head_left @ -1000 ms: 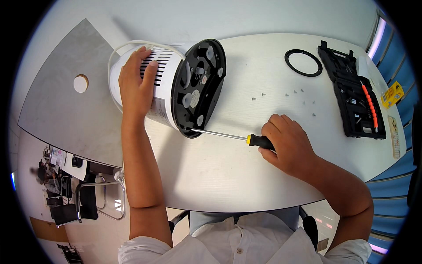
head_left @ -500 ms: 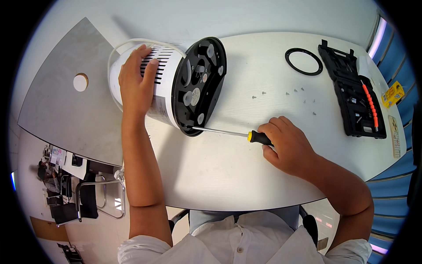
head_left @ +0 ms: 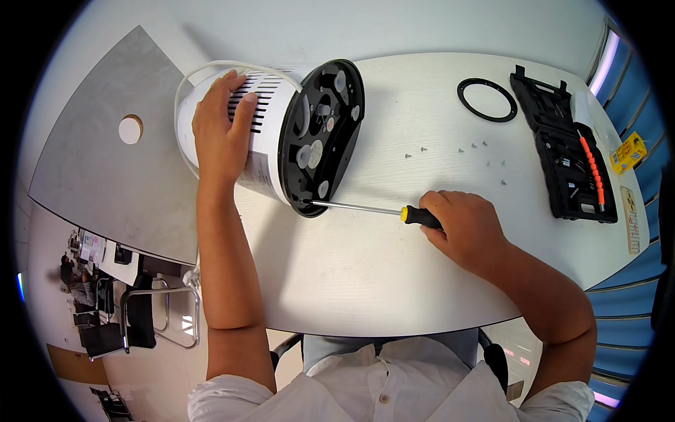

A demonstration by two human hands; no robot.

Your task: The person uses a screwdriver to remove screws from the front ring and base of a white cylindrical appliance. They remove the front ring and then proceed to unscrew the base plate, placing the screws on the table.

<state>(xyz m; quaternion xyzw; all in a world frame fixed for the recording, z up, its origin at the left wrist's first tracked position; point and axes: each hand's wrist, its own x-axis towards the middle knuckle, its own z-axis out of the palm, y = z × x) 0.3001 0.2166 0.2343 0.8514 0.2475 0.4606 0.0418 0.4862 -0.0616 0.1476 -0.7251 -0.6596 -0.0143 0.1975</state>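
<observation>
A white rounded appliance [head_left: 271,151] with dark vent slots lies on its side on the table, its black base [head_left: 336,137] turned to the right. My left hand [head_left: 223,126] holds the body from above, thumb spread from the fingers. In my right hand [head_left: 460,228], the fingers are wrapped round the black and yellow handle of a screwdriver [head_left: 365,208]. The metal shaft runs left to the base's near edge. Its tip sits in or at a hole there, and the screw, if any, is too small to see. Several small screws [head_left: 461,150] lie on the table right of the base.
A black ring [head_left: 486,118] lies at the far right. Next to it is an open black tool case [head_left: 562,155] with an orange flexible shaft [head_left: 593,165]. A yellow box [head_left: 628,152] stands beyond. A white cord [head_left: 211,65] loops over the appliance. A grey table [head_left: 105,169] adjoins at left.
The appliance's base and the screwdriver have shifted very slightly to the right. My right hand has turned a little on the handle, its fingers more closed over it.
</observation>
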